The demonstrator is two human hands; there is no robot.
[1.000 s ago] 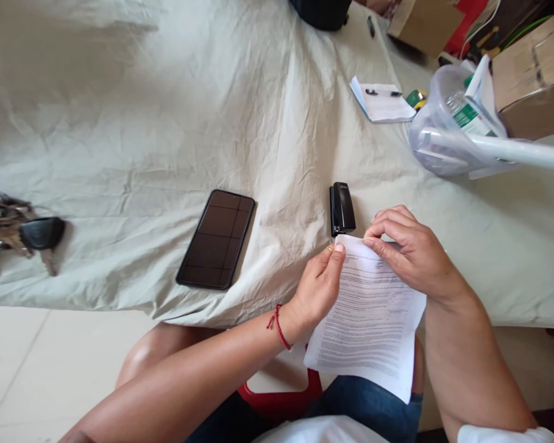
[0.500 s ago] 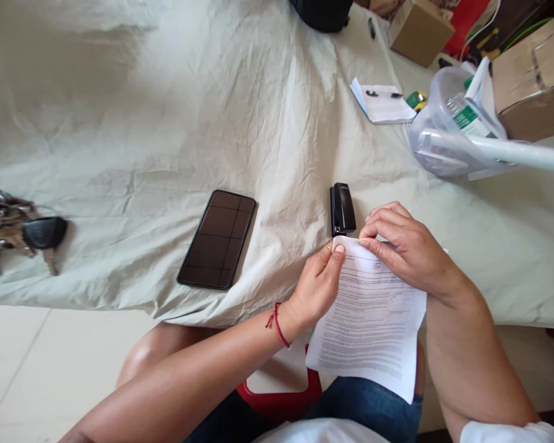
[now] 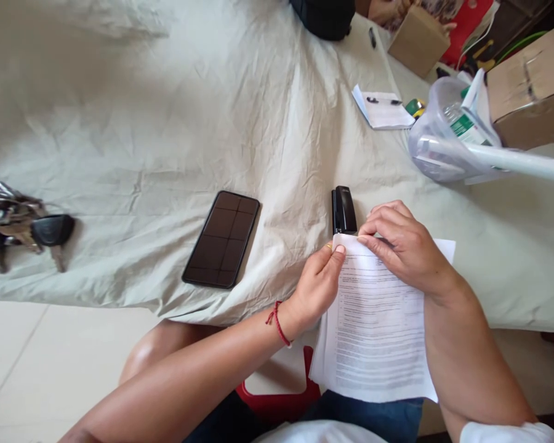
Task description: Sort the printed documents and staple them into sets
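Note:
A stack of printed paper sheets [image 3: 378, 326] lies over the near table edge and my lap. My left hand [image 3: 321, 286] pinches the stack's top left corner between thumb and fingers. My right hand [image 3: 404, 246] rests on the top edge, its fingertips pressed at that same corner. A small black stapler [image 3: 343, 210] lies on the cloth just beyond the corner, untouched by either hand.
A black phone [image 3: 222, 239] lies face up left of the stapler. Keys with a black fob [image 3: 25, 227] sit at the far left. A notepad with a pen [image 3: 383, 109], a clear plastic bag [image 3: 447, 132] and cardboard boxes [image 3: 530, 86] stand at the back right.
The sheets have swung from a slanted position to nearly square with the table edge. Both hands stay at the top left corner. The view shifted slightly.

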